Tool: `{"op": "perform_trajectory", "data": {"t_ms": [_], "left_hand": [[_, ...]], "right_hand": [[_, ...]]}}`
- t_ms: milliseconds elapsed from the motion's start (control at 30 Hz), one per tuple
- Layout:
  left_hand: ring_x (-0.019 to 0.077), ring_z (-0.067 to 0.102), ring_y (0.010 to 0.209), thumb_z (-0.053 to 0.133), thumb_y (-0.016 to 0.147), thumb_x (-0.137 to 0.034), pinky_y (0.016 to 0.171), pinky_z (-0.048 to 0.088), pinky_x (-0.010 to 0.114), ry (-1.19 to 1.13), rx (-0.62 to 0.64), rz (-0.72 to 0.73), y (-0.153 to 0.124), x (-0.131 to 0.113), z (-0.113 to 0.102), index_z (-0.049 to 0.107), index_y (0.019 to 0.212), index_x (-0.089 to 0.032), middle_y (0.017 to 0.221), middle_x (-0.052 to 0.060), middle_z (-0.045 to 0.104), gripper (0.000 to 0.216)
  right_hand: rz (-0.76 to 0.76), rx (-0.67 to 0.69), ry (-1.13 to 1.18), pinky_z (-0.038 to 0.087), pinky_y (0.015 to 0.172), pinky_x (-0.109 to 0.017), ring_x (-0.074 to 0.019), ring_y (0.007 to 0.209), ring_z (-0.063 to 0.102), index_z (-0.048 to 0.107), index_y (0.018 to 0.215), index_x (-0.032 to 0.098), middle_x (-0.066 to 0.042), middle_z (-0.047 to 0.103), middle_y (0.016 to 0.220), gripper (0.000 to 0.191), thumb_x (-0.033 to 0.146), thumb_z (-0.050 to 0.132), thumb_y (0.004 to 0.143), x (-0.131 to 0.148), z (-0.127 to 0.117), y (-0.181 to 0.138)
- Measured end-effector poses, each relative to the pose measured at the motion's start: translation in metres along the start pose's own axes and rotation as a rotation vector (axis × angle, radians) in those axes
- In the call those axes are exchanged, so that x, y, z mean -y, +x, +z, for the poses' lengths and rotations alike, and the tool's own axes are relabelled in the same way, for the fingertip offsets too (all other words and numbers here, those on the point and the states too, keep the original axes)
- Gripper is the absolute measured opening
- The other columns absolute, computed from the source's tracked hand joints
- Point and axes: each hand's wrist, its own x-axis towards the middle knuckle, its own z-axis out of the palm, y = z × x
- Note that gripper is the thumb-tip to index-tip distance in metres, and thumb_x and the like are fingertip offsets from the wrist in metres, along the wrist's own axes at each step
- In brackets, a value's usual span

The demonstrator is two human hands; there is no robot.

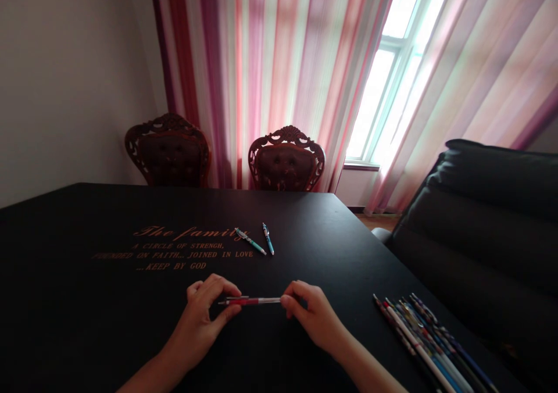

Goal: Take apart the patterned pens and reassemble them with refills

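Both hands pinch one red pen point(253, 301), held level just above the table point(87, 323). Left hand point(204, 317) has thumb and fingers closed on the darker red end, where the clip shows; right hand point(311, 317) is closed on the pale end. The hands are apart, with only the pen bridging them.

Risks, as I read it:
- Both grips look like fingertip pinches on a thin, smooth barrel. If the hands pull apart or twist unevenly, one end will likely slip out.
- If the barrel separates (can't tell whether it is threaded), small inner parts would probably be hard to spot on a table this dark.
- Light comes from the window point(392, 90) ahead, so the near side of the hands sits in shadow, which makes fine detail harder to see.

Around:
- Two blue pens point(257, 240) lie ahead of the hands, between them and the orange lettering point(174, 249), well apart from the grip.
- A pen bundle point(431, 346) lies beside the right forearm, near the table edge; an outward elbow swing would likely knock it.
- A black chair point(488, 218) stands further right, and two carved chairs point(226, 157) stand beyond the far edge.
- Nothing lies between the hands and the blue pens.
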Motion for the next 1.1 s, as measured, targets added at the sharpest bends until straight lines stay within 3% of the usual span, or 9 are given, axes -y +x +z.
{"op": "perform_trajectory", "data": {"t_ms": [100, 233, 367, 567, 733, 900, 1100], "left_hand": [[0.0252, 0.058, 0.090, 0.071, 0.079, -0.043, 0.086, 0.035, 0.037, -0.271, -0.021, -0.133, 0.003, 0.005, 0.002, 0.070, 0.098, -0.027, 0.088, 0.002, 0.067, 0.026], [0.0179, 0.053, 0.072, 0.056, 0.085, -0.061, 0.070, 0.040, 0.029, -0.885, 0.094, -0.395, 0.009, 0.015, 0.011, 0.074, 0.104, -0.016, 0.072, 0.003, 0.063, 0.052], [0.0140, 0.054, 0.071, 0.067, 0.082, -0.054, 0.068, 0.043, 0.026, -1.284, 0.182, -0.540, 0.007, 0.015, 0.018, 0.074, 0.104, -0.011, 0.077, 0.005, 0.064, 0.048], [0.0117, 0.054, 0.067, 0.078, 0.076, -0.043, 0.071, 0.045, 0.024, -1.319, 0.144, -0.538, 0.000, 0.012, 0.019, 0.077, 0.091, -0.013, 0.071, 0.002, 0.064, 0.034], [0.0112, 0.053, 0.064, 0.075, 0.078, -0.048, 0.066, 0.045, 0.024, -1.359, 0.143, -0.546, 0.004, 0.010, 0.019, 0.076, 0.088, -0.013, 0.066, 0.001, 0.062, 0.036], [0.0125, 0.057, 0.068, 0.083, 0.070, -0.043, 0.071, 0.047, 0.025, -1.238, 0.110, -0.548, 0.003, 0.004, 0.015, 0.077, 0.084, -0.015, 0.070, 0.001, 0.066, 0.032], [0.0150, 0.061, 0.070, 0.078, 0.069, -0.056, 0.070, 0.049, 0.026, -1.179, 0.127, -0.598, 0.007, 0.010, 0.015, 0.078, 0.088, -0.014, 0.072, 0.005, 0.071, 0.046]], "right_hand": [[0.010, -0.038, 0.044, 0.038, 0.064, -0.024, -0.0127, 0.064, 0.055, 0.062, 0.072, 0.018, 0.002, 0.063, 0.066, 0.026, 0.031, 0.055, 0.092, 0.002, 0.000, 0.000], [0.018, -0.130, 0.078, 0.039, 0.064, -0.024, -0.0130, 0.064, 0.056, 0.063, 0.074, 0.018, 0.002, 0.063, 0.065, 0.021, 0.030, 0.057, 0.091, 0.006, -0.001, 0.000], [0.004, -0.171, 0.032, 0.039, 0.064, -0.024, -0.0139, 0.066, 0.056, 0.064, 0.076, 0.018, 0.001, 0.062, 0.069, 0.013, 0.026, 0.064, 0.086, 0.006, 0.002, -0.001], [-0.026, -0.202, -0.033, 0.040, 0.066, -0.025, -0.0147, 0.070, 0.056, 0.064, 0.075, 0.018, 0.001, 0.060, 0.072, 0.009, 0.020, 0.069, 0.082, 0.010, 0.004, -0.004], [-0.094, -0.184, -0.097, 0.040, 0.074, -0.029, -0.0165, 0.075, 0.056, 0.064, 0.076, 0.019, 0.001, 0.061, 0.071, 0.011, 0.024, 0.070, 0.083, 0.014, 0.005, -0.006], [-0.104, -0.207, -0.113, 0.040, 0.075, -0.030, -0.0170, 0.075, 0.056, 0.065, 0.076, 0.020, 0.000, 0.062, 0.072, 0.011, 0.026, 0.070, 0.084, 0.014, 0.003, -0.006], [-0.158, -0.147, -0.188, 0.041, 0.080, -0.031, -0.0171, 0.076, 0.058, 0.071, 0.090, 0.023, 0.000, 0.068, 0.077, 0.008, 0.028, 0.070, 0.085, 0.010, -0.005, -0.002]]}}
